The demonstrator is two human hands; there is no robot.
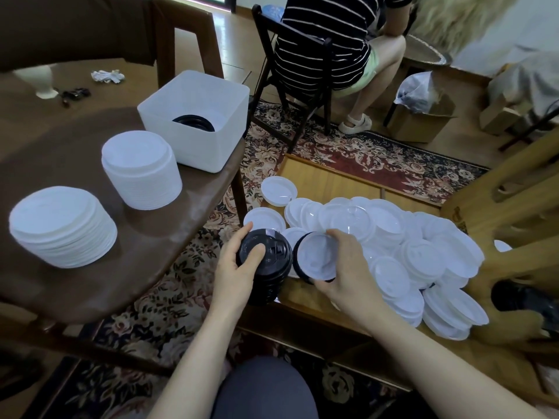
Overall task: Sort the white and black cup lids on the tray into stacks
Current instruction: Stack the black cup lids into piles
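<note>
My left hand [234, 267] grips a tall stack of black lids [267, 269] at the near left corner of the wooden tray [326, 176], thumb on the top lid. Just to its right, my right hand [344, 276] holds a small tilted bundle of lids [316, 257] with a white lid facing me and black rims behind it. A heap of loose white lids [423, 258] covers the tray's right part. On the brown table [157, 225] stand two stacks of white lids [62, 226] [142, 169].
A white square bin [211, 140] at the table's far edge holds black lids [193, 123]. A person in a striped shirt sits on a dark chair [290, 55] beyond the tray. A cardboard box [420, 122] and a wooden chair frame [514, 189] stand at the right, over a patterned rug.
</note>
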